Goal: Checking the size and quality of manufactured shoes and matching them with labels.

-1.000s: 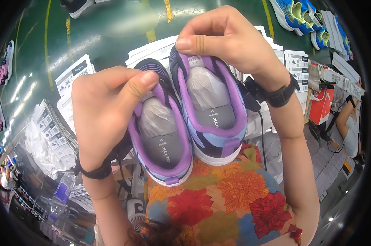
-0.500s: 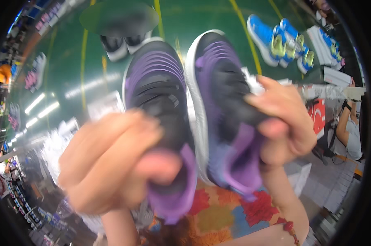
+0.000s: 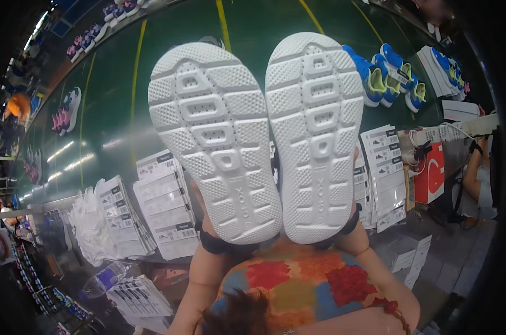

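Note:
Two sneakers are held up side by side, their white treaded soles toward me: the left sneaker (image 3: 216, 148) and the right sneaker (image 3: 317, 145). Their soles nearly touch along the inner edges. Behind the left one, my left hand (image 3: 207, 226) grips it, with only a little skin showing past the edge. My right hand (image 3: 356, 154) holds the other from behind; a sliver of it appears at the outer side. Most fingers and the uppers are hidden by the soles. Both forearms rise from below.
Label sheets in stacks (image 3: 166, 209) lie along the near edge of the green belt (image 3: 119, 106), more label sheets (image 3: 384, 173) at right. Blue sneakers (image 3: 388, 78) stand on the belt's right, a pink-and-white shoe (image 3: 67, 114) at left. A red box (image 3: 430, 173) sits near another person's arm (image 3: 473, 176).
The pair has turned over: purple and black uppers faced me before, white soles now. My hands have gone from the front of the shoes to mostly hidden behind them.

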The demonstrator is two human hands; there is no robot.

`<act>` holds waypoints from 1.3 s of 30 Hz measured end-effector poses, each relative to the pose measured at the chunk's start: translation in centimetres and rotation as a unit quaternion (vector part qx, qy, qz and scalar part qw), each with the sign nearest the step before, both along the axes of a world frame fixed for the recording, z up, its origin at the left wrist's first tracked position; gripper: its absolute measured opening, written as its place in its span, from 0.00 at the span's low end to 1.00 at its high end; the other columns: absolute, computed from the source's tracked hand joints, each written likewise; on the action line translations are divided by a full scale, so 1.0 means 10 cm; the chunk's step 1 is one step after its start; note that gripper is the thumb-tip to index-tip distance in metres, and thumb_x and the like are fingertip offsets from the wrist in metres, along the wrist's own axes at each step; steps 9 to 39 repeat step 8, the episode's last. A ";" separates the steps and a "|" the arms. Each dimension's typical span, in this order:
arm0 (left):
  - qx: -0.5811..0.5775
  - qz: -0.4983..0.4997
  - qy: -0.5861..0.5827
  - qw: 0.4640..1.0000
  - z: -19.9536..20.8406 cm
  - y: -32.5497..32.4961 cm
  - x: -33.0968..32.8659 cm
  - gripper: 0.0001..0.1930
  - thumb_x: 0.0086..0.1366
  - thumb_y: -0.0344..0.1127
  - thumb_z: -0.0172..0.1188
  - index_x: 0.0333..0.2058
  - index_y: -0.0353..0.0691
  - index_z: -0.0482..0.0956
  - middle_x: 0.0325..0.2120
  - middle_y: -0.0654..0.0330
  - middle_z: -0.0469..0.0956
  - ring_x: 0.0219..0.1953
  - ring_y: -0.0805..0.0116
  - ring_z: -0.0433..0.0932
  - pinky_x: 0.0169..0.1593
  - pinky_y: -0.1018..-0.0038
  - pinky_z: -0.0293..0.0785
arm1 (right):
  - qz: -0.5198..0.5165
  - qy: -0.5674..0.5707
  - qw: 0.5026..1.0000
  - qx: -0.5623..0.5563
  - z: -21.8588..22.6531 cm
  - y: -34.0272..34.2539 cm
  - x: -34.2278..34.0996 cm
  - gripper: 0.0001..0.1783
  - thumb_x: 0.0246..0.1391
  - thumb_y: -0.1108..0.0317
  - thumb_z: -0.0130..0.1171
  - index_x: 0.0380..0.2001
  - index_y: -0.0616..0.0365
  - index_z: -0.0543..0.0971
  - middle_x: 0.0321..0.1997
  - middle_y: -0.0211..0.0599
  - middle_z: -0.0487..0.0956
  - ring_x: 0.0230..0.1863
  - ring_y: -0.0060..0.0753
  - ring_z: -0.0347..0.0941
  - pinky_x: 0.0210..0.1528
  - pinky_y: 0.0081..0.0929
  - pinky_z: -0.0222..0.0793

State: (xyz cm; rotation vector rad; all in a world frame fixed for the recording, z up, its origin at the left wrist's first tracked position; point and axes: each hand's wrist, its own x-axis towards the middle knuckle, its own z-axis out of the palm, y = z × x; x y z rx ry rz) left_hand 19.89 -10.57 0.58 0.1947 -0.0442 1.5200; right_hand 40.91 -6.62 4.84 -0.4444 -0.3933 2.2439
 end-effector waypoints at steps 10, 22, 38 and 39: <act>-0.175 0.180 0.645 0.722 0.20 1.07 -0.28 0.42 0.57 0.46 0.69 0.61 0.31 0.56 0.52 0.52 0.73 0.51 0.58 0.77 0.57 0.71 0.71 | -0.287 -0.462 0.817 0.191 -0.25 1.15 -0.08 0.43 0.56 0.52 0.64 0.66 0.60 0.57 0.66 0.40 0.67 0.64 0.41 0.65 0.64 0.30 0.63; -0.175 0.180 0.645 0.722 0.20 1.07 -0.28 0.42 0.57 0.46 0.69 0.61 0.31 0.56 0.52 0.52 0.73 0.51 0.58 0.77 0.57 0.71 0.71 | -0.287 -0.462 0.817 0.191 -0.25 1.15 -0.08 0.43 0.56 0.52 0.64 0.66 0.60 0.57 0.66 0.40 0.67 0.64 0.41 0.65 0.64 0.30 0.63; -0.175 0.180 0.645 0.722 0.20 1.07 -0.28 0.42 0.57 0.46 0.69 0.61 0.31 0.56 0.52 0.52 0.73 0.51 0.58 0.77 0.57 0.71 0.71 | -0.287 -0.462 0.817 0.191 -0.25 1.15 -0.08 0.43 0.56 0.52 0.64 0.66 0.60 0.57 0.66 0.40 0.67 0.64 0.41 0.65 0.64 0.30 0.63; -0.175 0.180 0.645 0.722 0.20 1.07 -0.28 0.42 0.57 0.46 0.69 0.61 0.31 0.56 0.52 0.52 0.73 0.51 0.58 0.77 0.57 0.71 0.71 | -0.287 -0.462 0.817 0.191 -0.25 1.15 -0.08 0.43 0.56 0.52 0.64 0.66 0.60 0.57 0.66 0.40 0.67 0.64 0.41 0.65 0.64 0.30 0.63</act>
